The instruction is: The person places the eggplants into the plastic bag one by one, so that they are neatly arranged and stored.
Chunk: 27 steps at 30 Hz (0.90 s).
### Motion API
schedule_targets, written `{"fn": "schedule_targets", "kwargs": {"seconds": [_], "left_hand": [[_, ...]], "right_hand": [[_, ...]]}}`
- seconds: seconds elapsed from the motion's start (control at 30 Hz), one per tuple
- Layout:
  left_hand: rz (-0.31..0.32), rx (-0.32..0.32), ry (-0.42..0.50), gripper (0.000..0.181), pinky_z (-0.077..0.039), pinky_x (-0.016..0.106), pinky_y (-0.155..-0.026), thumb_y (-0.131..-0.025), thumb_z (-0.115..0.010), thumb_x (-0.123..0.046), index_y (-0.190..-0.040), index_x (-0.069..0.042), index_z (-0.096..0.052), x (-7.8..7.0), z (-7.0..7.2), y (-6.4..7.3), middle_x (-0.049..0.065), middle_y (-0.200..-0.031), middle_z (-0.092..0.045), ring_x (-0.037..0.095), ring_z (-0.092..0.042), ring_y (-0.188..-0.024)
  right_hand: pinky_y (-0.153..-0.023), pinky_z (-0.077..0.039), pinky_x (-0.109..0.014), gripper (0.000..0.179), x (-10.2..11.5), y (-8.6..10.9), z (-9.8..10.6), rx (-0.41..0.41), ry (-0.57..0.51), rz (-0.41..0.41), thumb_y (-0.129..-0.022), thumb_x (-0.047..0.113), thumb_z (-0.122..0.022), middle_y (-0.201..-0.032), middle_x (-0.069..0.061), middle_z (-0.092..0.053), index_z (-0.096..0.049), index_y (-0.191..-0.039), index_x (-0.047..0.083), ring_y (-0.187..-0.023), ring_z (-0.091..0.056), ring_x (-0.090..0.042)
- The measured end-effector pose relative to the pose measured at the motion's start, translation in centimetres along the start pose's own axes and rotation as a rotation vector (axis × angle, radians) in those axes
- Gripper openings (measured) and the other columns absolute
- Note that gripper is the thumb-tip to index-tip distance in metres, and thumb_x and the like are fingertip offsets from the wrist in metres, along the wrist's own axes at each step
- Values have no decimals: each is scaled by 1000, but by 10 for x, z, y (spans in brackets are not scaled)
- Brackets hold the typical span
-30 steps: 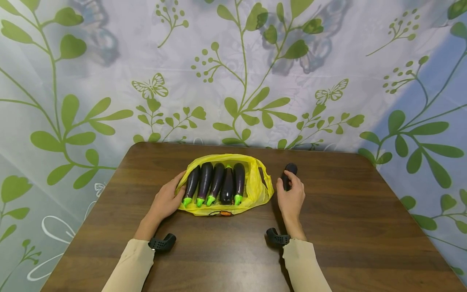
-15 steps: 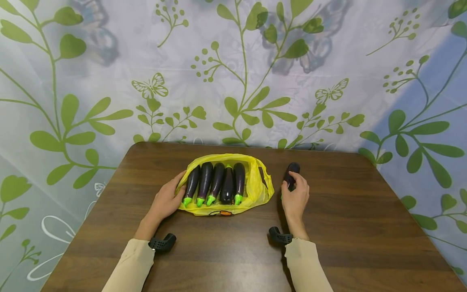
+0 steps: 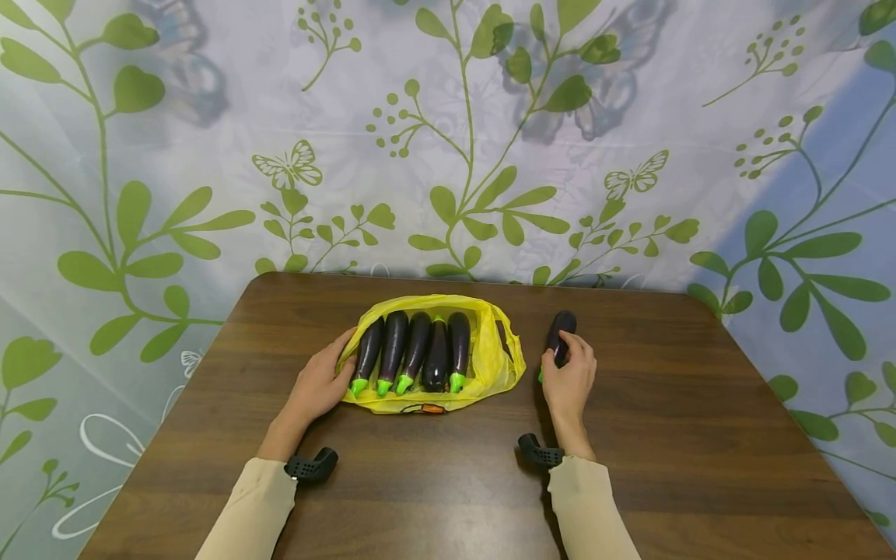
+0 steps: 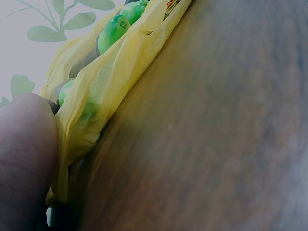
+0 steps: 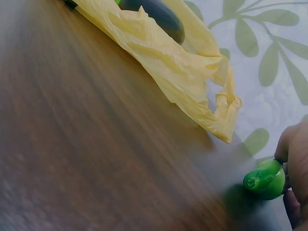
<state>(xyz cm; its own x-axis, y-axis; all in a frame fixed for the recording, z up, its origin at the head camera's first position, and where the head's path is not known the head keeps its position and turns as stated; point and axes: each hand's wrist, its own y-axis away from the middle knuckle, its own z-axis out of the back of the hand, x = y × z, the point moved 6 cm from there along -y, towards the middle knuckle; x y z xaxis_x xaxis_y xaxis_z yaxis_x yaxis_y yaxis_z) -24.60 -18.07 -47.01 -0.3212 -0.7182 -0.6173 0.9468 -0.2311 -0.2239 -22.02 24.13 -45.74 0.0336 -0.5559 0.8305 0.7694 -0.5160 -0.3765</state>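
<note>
A yellow plastic bag [image 3: 498,373] lies open on the table, with several dark purple eggplants [image 3: 396,346] side by side in its mouth. Most have their green caps toward the person. My left hand [image 3: 320,385] holds the bag's left edge; in the left wrist view its thumb [image 4: 26,154] is against the yellow film. To the right of the bag, my right hand [image 3: 570,377] grips a single eggplant [image 3: 562,323] between thumb and fingers. That eggplant's green cap [image 5: 264,180] shows below the fingers in the right wrist view, close to the tabletop.
The brown wooden table [image 3: 434,474] has its far edge against a white curtain [image 3: 448,155] printed with green leaves and butterflies. An orange mark [image 3: 432,408] shows on the bag's front. Black camera mounts [image 3: 311,465] sit on both wrists.
My right hand has moved a little to the right, away from the bag, with the eggplant in its grip. The left hand and the bag have stayed in place.
</note>
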Motion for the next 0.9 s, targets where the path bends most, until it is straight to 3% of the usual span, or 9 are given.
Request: {"fn": "schedule_targets", "kwargs": {"seconds": [0.23,0.47,0.73,0.9], "left_hand": [[2,2,3,57,-41,63,-111,-106,-51,-20,-161,-12,-36,0,0,0,19,-156,-49,43,-49,-140],[-1,7,13,58,-41,61,-112,-106,-51,-20,-161,-12,-36,0,-1,-1,18,-156,-48,42,-49,-140],[-4,7,18,58,-41,61,-112,-106,-51,-19,-161,-12,-36,1,-1,-1,18,-156,-48,41,-49,-140],[-6,0,20,58,-42,61,-111,-106,-52,-19,-161,-12,-36,1,-1,-2,18,-156,-49,41,-50,-140]], "right_hand": [[-109,-37,-59,45,-2,-1,0,30,22,-41,-93,7,-65,-144,-24,-51,-63,-138,-2,-134,-44,-44],[-105,-44,-61,52,-5,-2,-1,63,72,-67,-96,17,-65,-152,-22,-50,-57,-146,3,-127,-57,-45],[-98,-46,-62,54,-8,-1,0,79,100,-101,-96,24,-67,-128,-24,-67,-57,-147,9,-114,-64,-44],[-99,-46,-62,53,-10,-2,0,80,91,-131,-95,21,-65,-132,-25,-67,-58,-147,10,-117,-64,-46]]}}
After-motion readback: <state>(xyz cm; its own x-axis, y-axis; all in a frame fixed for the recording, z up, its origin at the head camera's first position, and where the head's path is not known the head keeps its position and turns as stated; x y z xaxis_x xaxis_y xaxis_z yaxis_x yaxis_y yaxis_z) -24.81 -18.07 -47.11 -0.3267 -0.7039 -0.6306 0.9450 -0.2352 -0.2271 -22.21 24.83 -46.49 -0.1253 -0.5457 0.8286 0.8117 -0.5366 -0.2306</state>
